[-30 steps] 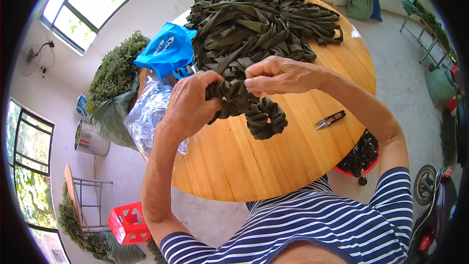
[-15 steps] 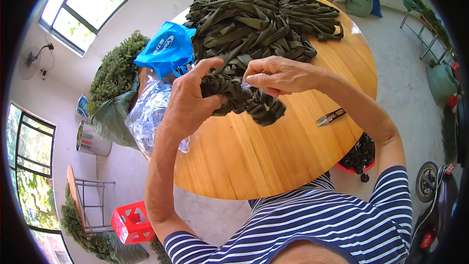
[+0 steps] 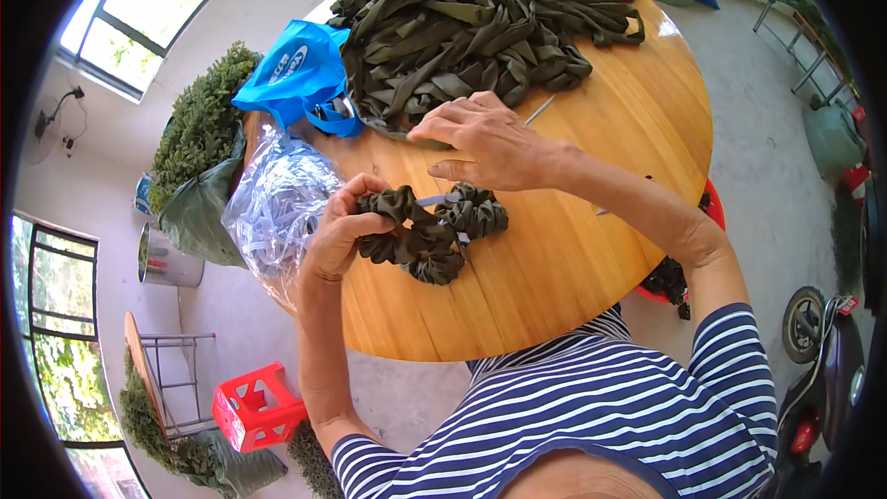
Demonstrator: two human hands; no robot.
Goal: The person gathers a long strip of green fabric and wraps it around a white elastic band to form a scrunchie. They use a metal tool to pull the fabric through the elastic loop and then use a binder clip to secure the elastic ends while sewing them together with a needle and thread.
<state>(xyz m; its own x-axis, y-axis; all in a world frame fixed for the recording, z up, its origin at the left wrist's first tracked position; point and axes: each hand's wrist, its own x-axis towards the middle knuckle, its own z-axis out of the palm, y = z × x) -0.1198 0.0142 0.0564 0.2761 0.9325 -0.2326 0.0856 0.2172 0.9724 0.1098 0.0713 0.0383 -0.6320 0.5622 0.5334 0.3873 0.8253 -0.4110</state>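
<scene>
pinching the ruffled dark green fabric (image 3: 411, 242) between thumb and fingers of the left hand (image 3: 340, 229), above the near half of the round wooden table (image 3: 554, 259). spread open on the other side, fingers stretched and thumb apart, with no visible grip: the right hand (image 3: 485, 140), near the lower edge of the heap of dark green strips (image 3: 462, 28). judging by looks, well along with this one piece: bunched into tight ruffles along nearly all of the part in sight. seemingly not finished, with a pale flat band (image 3: 431, 200) bare between two bunched sections; too small to tell a joined end from a loose one. plenty left, apparently: long, flat and ungathered in the heap. on the left, beside the blue bag (image 3: 294, 74), more pale strips (image 3: 285, 208) in clear plastic. in the red basin (image 3: 717, 212), dark pieces (image 3: 667, 280), possibly completed, too shadowed to identify.
</scene>
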